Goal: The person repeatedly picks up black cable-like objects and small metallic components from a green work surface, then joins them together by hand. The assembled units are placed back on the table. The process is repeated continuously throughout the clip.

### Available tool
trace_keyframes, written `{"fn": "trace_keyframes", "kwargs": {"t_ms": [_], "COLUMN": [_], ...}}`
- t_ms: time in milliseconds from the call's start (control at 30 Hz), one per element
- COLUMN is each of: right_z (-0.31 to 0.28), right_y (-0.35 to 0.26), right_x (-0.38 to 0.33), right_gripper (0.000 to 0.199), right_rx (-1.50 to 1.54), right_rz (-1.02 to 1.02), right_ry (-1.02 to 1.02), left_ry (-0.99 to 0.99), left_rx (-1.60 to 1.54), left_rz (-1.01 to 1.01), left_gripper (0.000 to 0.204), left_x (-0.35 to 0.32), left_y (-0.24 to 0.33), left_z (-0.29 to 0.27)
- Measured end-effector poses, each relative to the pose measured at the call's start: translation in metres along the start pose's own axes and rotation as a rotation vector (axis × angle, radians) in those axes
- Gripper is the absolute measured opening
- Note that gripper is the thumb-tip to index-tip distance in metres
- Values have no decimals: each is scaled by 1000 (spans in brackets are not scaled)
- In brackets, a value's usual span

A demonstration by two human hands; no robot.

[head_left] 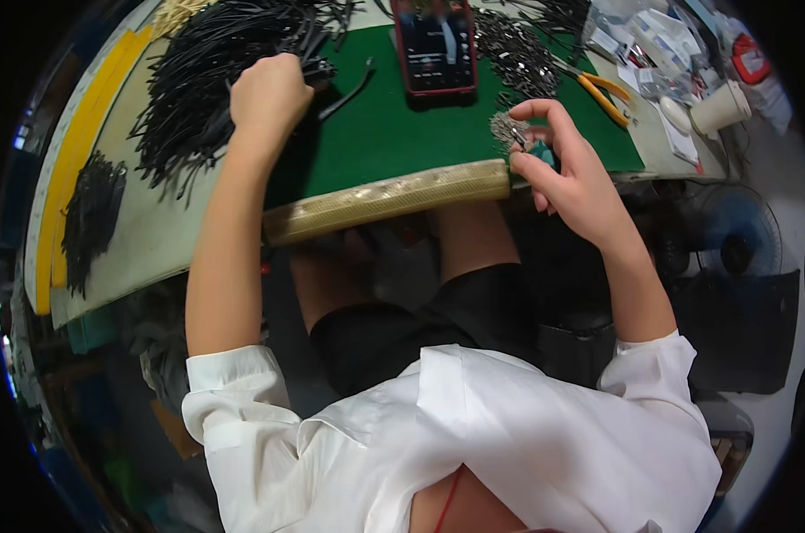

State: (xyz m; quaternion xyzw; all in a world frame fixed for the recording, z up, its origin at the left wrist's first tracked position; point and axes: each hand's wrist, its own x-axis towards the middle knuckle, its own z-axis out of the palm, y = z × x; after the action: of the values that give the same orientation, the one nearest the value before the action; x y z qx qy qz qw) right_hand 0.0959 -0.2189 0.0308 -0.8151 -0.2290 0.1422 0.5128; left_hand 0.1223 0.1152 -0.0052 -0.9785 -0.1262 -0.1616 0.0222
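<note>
My left hand (269, 93) is curled down over a big heap of thin black straps (194, 84). Its back faces me, and its bent fingers and anything in them are hidden. A single black strap (347, 93) lies apart on the green mat (367, 142), to the right of that hand. My right hand (567, 169) is closed around a small tool with a teal handle (542, 154); its kind is mostly hidden by the fingers. Just beyond the right fingertips sits a little pile of tiny grey metal parts (506, 129).
A phone (438, 53) in a red case stands at the mat's far side. Dark metal pieces (527, 58) and orange-handled pliers (607, 98) lie right of it. A gold padded roll (385, 202) lines the front edge. A white cup (721, 108) and a fan (738, 240) are at right.
</note>
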Motion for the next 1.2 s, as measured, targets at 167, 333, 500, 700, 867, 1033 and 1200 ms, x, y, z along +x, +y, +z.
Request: {"fn": "trace_keyframes", "kwargs": {"t_ms": [167,333,500,700,867,1033,1200], "right_z": [-22,-23,-19,-17,-14,-10,-11], "right_y": [30,31,31,32,30,29,23], "right_x": [8,14,17,18,18,22,25], "right_gripper": [28,25,24,24,24,24,25], "right_rx": [-515,-668,-729,-719,-718,-784,-828], "right_rz": [-319,-284,-277,-311,-281,-256,-240], "right_ry": [-103,-162,-160,-148,-135,-129,-177], "left_ry": [-146,-120,-81,-56,-66,-75,-24], "left_rx": [-84,-390,-880,-1121,-1193,-1269,-1217], "left_rz": [-24,-39,139,70,41,41,63], "left_gripper": [37,25,20,29,31,20,23], "left_x": [13,4,-26,-69,-85,-96,-107], "left_y": [-3,-6,-1,12,17,21,29], "left_z": [-3,-30,-57,-65,-67,-71,-77]}}
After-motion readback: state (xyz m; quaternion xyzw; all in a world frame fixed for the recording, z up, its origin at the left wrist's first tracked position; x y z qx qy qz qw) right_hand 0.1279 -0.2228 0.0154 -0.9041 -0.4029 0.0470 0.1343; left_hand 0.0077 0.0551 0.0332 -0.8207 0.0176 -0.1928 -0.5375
